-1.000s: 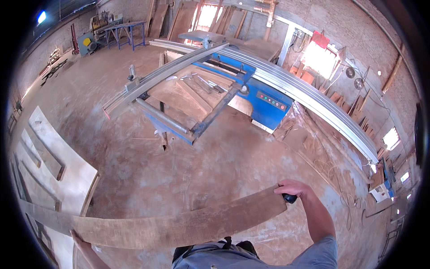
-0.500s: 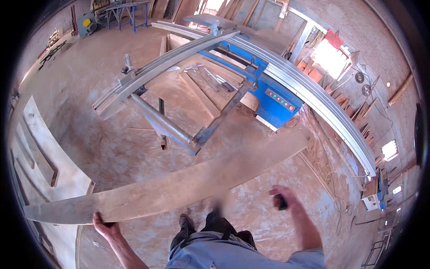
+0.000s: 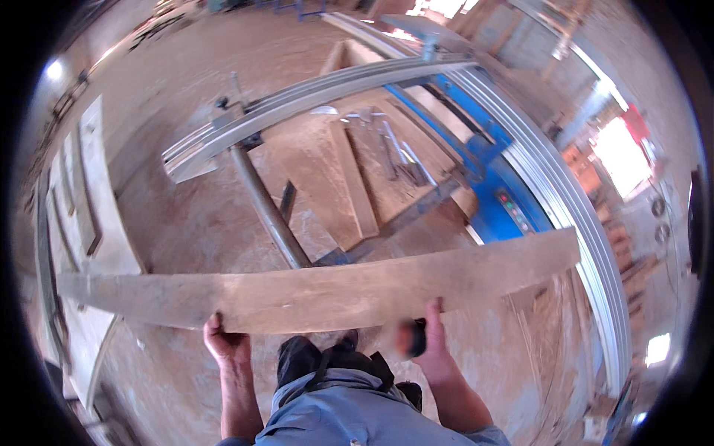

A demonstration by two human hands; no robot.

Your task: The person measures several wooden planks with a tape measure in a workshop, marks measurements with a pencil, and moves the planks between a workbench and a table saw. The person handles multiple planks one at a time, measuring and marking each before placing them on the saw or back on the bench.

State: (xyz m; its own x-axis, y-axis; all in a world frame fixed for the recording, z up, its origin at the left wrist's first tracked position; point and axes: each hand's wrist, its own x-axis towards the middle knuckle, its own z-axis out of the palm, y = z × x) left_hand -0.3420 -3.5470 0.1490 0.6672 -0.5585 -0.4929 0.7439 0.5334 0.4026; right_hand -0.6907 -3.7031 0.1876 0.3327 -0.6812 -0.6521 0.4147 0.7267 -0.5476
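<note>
A long, flat wooden board (image 3: 312, 293) lies crosswise in front of my body. My left hand (image 3: 225, 346) grips its near edge left of the middle, with the thumb on top and the other fingers partly hidden underneath. At the near edge right of the middle is my right hand (image 3: 435, 342), closed around a small black object (image 3: 413, 338) whose kind is blurred. One digit of that hand reaches up to the board's edge; whether it presses on the wood I cannot tell.
Beyond the board stands a blue sliding table saw (image 3: 494, 201) with a long aluminium rail (image 3: 587, 230) and a crosscut fence (image 3: 320, 89). Timber and metal pieces (image 3: 353, 178) lie inside its frame. Pale panels with strips (image 3: 104, 193) are at the left.
The board has levelled out and shifted right and closer to the saw. My right hand has come in from the right to the board's near edge, still around the black object.
</note>
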